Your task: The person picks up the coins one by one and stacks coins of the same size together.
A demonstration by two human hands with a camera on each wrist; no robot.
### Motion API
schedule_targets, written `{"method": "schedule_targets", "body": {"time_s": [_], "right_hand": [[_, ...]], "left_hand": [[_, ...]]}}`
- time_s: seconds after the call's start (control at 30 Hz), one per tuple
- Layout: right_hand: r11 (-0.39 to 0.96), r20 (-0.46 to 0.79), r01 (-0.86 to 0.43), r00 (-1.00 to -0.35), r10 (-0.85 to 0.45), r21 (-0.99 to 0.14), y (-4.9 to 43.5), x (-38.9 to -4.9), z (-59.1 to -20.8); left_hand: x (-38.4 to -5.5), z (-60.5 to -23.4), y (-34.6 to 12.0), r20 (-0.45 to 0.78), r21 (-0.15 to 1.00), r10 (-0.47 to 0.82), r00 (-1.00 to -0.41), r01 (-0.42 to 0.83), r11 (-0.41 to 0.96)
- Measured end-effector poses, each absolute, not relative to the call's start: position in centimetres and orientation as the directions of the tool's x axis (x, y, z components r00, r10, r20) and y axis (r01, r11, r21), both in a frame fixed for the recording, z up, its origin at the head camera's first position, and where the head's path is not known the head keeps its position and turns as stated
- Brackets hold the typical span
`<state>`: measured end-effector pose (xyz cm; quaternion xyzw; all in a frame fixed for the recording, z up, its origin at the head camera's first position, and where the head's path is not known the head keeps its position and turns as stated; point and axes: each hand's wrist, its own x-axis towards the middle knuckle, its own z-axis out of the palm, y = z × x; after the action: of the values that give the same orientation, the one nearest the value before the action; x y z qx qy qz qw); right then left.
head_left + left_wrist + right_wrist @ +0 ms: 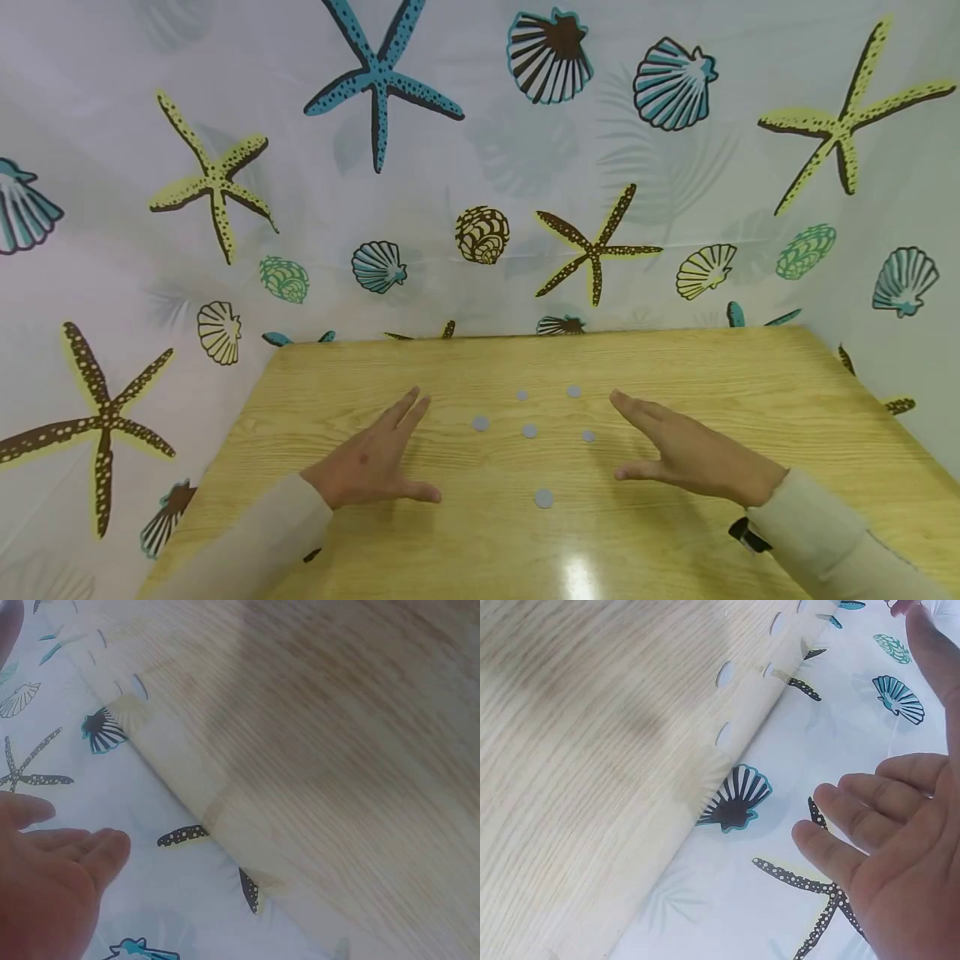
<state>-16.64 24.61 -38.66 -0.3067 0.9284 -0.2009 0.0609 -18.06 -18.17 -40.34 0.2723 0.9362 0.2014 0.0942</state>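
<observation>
Several small pale grey discs (543,498) lie flat on the wooden table (360,550), scattered between the two hands. On their left side is my left hand (375,462), fingers extended and thumb spread apart, holding nothing. Its nearest disc (480,423) lies to the right of the fingertips. My right hand (686,454) faces it from the other side, fingers stretched out and thumb apart, also holding nothing. Another disc (588,436) is just left of that hand. The right wrist view shows the palm (915,877) and some discs (724,674) near the table edge.
A white cloth (480,167) printed with starfish and shells hangs behind the table and along both sides. A black item (750,535) sits at the right cuff. Light glares off the tabletop near the front.
</observation>
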Motion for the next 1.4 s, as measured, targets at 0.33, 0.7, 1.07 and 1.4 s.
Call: {"method": "schedule_targets", "body": {"time_s": [0.33,0.7,1.07,1.4], "right_hand": [[0.663,0.092,-0.630,-0.750,-0.655,-0.405,24.0,-17.0,-39.8],[0.604,0.127,-0.666,-0.711,-0.691,-0.438,23.2,-17.1,-40.9],[0.571,0.157,-0.700,-0.681,-0.716,-0.429,22.4,-17.1,-41.5],[0.562,0.141,-0.683,-0.685,-0.715,-0.466,22.0,-17.1,-41.9]], "left_hand": [[-17.8,-41.4,-17.5,0.005,0.536,0.626,-0.779,0.531,0.656],[-18.1,-42.7,-16.9,0.060,0.595,0.636,-0.769,0.539,0.596],[-18.6,-43.3,-15.6,0.151,0.622,0.664,-0.733,0.592,0.512],[-18.6,-43.7,-14.7,0.176,0.647,0.656,-0.734,0.588,0.485]]}}
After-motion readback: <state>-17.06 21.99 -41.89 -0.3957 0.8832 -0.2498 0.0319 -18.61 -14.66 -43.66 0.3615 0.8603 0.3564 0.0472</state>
